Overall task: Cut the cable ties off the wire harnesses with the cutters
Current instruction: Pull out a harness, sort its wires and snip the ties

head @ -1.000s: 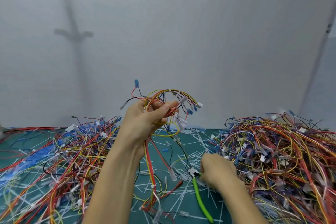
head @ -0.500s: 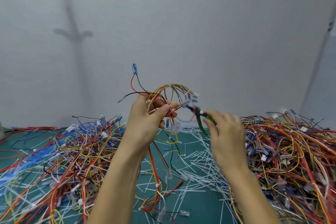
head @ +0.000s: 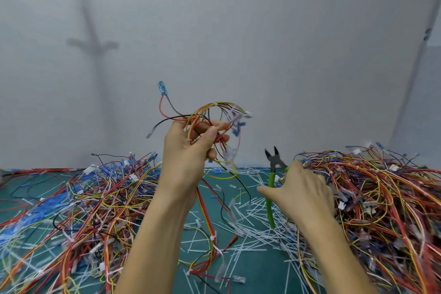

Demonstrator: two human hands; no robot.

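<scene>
My left hand (head: pixel 188 153) holds a looped wire harness (head: pixel 214 117) of red, yellow and black wires up above the table, thumb and fingers pinching the bundle. A white cable tie (head: pixel 215 104) sits at the top of the loop, and blue and white connectors hang off it. To the right and lower, my right hand (head: pixel 303 191) grips the green-handled cutters (head: pixel 272 174). Their dark jaws point up, slightly apart, a short way right of the harness and not touching it.
A big pile of tangled harnesses (head: pixel 386 198) fills the right of the green cutting mat (head: pixel 257 267). Another pile (head: pixel 71 210) covers the left. Several cut white tie strips (head: pixel 241 212) litter the mat between them. A plain white wall stands behind.
My right hand picked the cutters up off the mat, brought them to the harness, then dropped down and right away from it. My left hand lifted the harness a little.
</scene>
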